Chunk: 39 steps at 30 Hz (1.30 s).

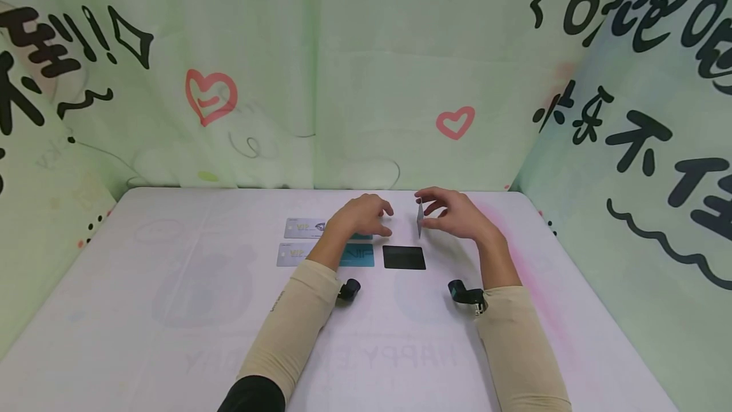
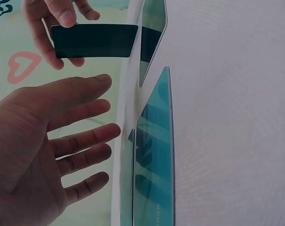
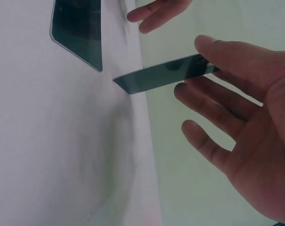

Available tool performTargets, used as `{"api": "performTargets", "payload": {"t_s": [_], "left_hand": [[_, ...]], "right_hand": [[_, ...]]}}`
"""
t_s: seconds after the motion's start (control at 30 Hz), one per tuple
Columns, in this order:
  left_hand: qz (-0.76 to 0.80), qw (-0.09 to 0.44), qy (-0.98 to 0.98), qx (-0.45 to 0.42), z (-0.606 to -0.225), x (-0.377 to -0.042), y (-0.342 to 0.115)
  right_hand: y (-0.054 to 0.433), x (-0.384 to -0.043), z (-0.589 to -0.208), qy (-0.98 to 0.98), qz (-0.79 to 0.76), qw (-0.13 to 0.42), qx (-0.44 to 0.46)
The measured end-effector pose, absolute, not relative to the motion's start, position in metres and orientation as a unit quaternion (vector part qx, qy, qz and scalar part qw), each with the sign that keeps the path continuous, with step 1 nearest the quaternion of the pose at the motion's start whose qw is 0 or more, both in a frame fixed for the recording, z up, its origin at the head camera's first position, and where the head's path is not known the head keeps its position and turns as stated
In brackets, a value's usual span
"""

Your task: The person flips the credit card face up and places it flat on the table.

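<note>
My right hand (image 1: 457,213) pinches a thin card (image 1: 420,218) between thumb and fingers, holding it on edge above the table. Its face looks dark in the left wrist view. Just below it, a black card (image 1: 404,257) lies flat. My left hand (image 2: 52,136) hovers over the upper row of cards with relaxed fingers and nothing in them. A silver VIP card (image 1: 302,228) and a teal card (image 1: 363,236) form that row. Under it lie another silver VIP card (image 1: 293,254) and a second teal card (image 1: 357,255). My left hand and forearm partly cover both rows.
The white table (image 1: 189,336) carries faint printed marks. Behind it and at both sides hang pale green curtains (image 1: 372,68) with black writing and red hearts. A small black wrist camera (image 1: 349,289) sits on the left arm, another camera (image 1: 466,292) on the right.
</note>
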<state>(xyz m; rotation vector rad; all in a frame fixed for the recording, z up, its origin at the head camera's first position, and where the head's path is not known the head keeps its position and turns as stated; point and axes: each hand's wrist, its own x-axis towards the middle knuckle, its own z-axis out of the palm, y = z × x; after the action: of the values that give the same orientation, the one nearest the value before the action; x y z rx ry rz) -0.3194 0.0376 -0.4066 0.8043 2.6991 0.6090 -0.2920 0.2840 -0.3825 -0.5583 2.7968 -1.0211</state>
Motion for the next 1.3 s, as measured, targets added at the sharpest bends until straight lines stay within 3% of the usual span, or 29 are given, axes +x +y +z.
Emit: {"api": "performTargets", "payload": {"t_s": [1.3], "left_hand": [[0.213, 0.123, 0.925, 0.289, -0.409, -0.323, 0.036]], "right_hand": [[0.28, -0.3, -0.403, 0.927, -0.327, 0.084, -0.165]]}}
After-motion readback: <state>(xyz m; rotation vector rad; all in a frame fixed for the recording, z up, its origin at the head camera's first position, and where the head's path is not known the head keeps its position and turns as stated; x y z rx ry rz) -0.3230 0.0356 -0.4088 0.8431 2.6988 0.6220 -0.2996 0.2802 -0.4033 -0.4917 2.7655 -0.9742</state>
